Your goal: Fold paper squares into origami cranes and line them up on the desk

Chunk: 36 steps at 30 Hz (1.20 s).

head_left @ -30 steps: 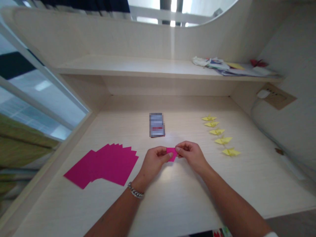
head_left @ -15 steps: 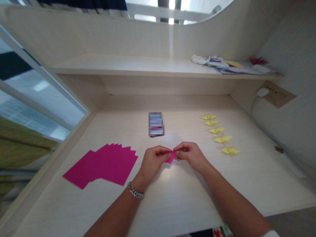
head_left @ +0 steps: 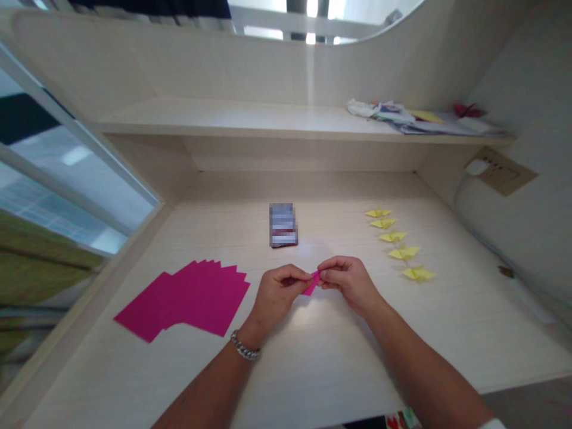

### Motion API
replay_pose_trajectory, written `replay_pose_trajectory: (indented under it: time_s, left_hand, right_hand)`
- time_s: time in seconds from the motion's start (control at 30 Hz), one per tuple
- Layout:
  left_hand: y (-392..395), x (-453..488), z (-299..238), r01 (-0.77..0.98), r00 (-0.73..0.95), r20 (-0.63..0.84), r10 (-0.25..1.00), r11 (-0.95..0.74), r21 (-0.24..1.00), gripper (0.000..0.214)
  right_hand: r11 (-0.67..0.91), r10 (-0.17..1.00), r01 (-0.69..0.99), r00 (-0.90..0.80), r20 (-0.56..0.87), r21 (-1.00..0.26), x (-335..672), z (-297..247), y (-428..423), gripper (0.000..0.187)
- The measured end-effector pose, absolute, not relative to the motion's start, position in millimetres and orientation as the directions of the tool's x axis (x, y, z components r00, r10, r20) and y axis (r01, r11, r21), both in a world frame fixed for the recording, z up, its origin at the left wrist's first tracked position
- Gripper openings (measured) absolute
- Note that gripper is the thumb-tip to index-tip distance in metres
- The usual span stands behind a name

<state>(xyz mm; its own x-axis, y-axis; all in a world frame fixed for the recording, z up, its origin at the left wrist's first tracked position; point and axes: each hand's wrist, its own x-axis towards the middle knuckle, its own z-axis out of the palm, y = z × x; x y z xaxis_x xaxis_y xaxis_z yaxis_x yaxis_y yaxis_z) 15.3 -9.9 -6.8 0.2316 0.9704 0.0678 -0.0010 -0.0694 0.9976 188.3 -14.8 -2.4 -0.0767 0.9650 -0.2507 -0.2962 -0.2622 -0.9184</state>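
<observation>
Left hand and right hand pinch pink paper; magenta sheets lie left, yellow paper birds right, an unreadable pixelated rectangle beyond.

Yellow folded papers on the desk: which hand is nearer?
Right. The right hand is left of the yellow folded papers; the left hand is farther left, holding the pink paper.

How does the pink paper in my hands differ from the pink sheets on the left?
The folded paper looks smaller than the fanned sheets. The left hand and right hand hold the folded paper; the fanned sheets lie flat, overlapping, on the desk. Both are pink.
</observation>
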Motion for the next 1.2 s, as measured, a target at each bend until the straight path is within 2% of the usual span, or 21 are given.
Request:
replay_pose_trajectory:
  time_s: [0.33, 0.57, 0.9, 1.0, 1.2]
  left_hand:
    - [-9.9, 16.3, -10.7, 0.016, 0.230, 0.106, 0.968, -0.112, 0.994, 0.006]
    - [-9.2, 15.1, -11.6, 0.048, 0.265, 0.045, 0.963, -0.060, 0.997, 0.009]
    - [-7.2, 10.9, -3.8, 0.033, 0.310, 0.118, 0.943, -0.135, 0.990, 0.005]
    - [-8.1, 10.6, -4.4, 0.064, 0.328, 0.135, 0.935, -0.164, 0.984, 0.006]
    - [-10.0, 14.0, -4.7, 0.127, 0.354, 0.070, 0.932, -0.122, 0.984, 0.008]
  right_hand:
    - [-0.292, 0.956, -0.339, -0.122, -0.266, -0.895, 189.6, -4.9, -13.9, 0.022]
    - [-0.324, 0.945, -0.310, -0.071, -0.318, -0.894, 189.3, -0.2, -13.7, 0.016]
    - [-0.352, 0.935, -0.309, -0.157, -0.318, -0.883, 192.2, 2.1, -14.3, 0.021]
    - [-0.330, 0.940, -0.255, -0.171, -0.294, -0.909, 192.3, 0.6, -14.6, 0.023]
    - [-0.220, 0.957, 0.000, -0.192, -0.216, -0.975, 189.7, -6.0, -14.3, 0.024]
